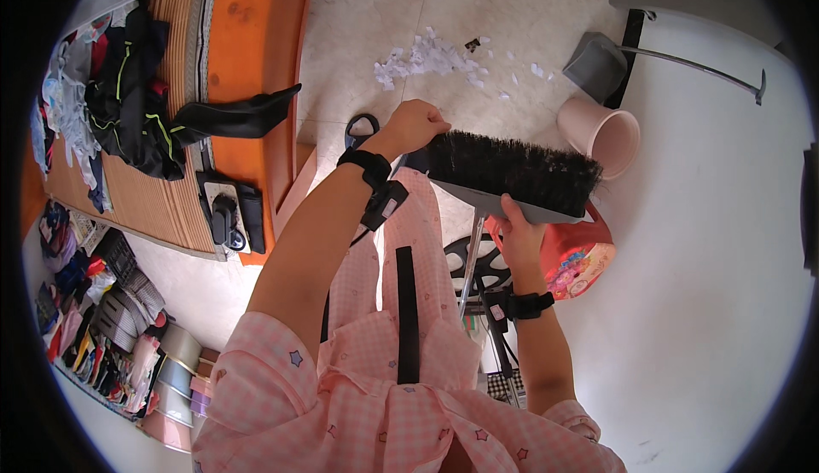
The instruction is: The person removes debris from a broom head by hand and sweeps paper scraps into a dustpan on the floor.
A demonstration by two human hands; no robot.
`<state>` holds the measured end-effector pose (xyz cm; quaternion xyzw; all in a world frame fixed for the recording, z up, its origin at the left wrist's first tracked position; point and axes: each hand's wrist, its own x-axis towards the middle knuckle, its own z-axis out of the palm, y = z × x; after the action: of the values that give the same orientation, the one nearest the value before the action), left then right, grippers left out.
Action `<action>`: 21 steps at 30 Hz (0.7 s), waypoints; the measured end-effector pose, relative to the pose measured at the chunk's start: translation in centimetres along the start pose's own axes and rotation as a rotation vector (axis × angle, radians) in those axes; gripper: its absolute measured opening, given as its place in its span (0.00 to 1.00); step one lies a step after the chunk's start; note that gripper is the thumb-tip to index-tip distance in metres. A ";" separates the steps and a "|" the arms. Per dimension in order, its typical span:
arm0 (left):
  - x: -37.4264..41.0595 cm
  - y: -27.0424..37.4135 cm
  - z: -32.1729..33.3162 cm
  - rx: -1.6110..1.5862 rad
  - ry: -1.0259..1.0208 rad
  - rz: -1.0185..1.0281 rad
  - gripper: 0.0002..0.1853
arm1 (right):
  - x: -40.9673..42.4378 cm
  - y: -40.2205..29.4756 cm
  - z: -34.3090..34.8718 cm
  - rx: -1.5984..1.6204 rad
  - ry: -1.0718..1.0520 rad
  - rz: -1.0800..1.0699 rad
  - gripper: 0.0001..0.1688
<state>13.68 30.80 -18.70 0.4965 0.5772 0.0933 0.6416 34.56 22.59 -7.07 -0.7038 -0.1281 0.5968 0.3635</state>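
Note:
A broom head [512,175] with black bristles and a grey base is held up, bristles facing away from me, its metal handle running down beside my leg. My right hand [521,239] grips the grey base from below, thumb on its edge. At the bristles' left end is my left hand [419,126], fingertips pinched together; whether they hold anything is too small to tell. Torn white paper scraps [425,57] lie in a loose pile on the floor beyond, with a small dark scrap [472,45] beside them.
A grey long-handled dustpan [595,67] and a tilted pink bin [617,140] are by the white wall at right. A red container [579,249] sits behind my right hand. At left, clothes [131,95] lie on a wooden bed [246,44]; a black slipper [361,129] is near my left wrist.

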 end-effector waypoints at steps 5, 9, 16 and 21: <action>-0.6 0.1 -0.5 0.591 0.314 0.356 0.12 | 0.2 0.2 -0.7 -0.051 -0.013 -0.040 0.22; 0.8 2.4 -5.1 0.167 0.419 0.051 0.09 | 0.8 -1.3 0.2 -0.001 0.005 -0.025 0.22; 1.8 6.2 -7.7 -0.802 0.480 -0.043 0.09 | 2.6 -3.3 2.0 0.142 0.005 -0.073 0.18; 1.5 4.2 -7.9 -0.758 0.249 -0.023 0.09 | 3.3 -3.8 1.4 0.171 -0.027 -0.019 0.18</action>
<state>9.44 38.10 -15.34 0.2029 0.5808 0.3519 0.7054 35.03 27.81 -7.00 -0.6609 -0.0881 0.6115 0.4261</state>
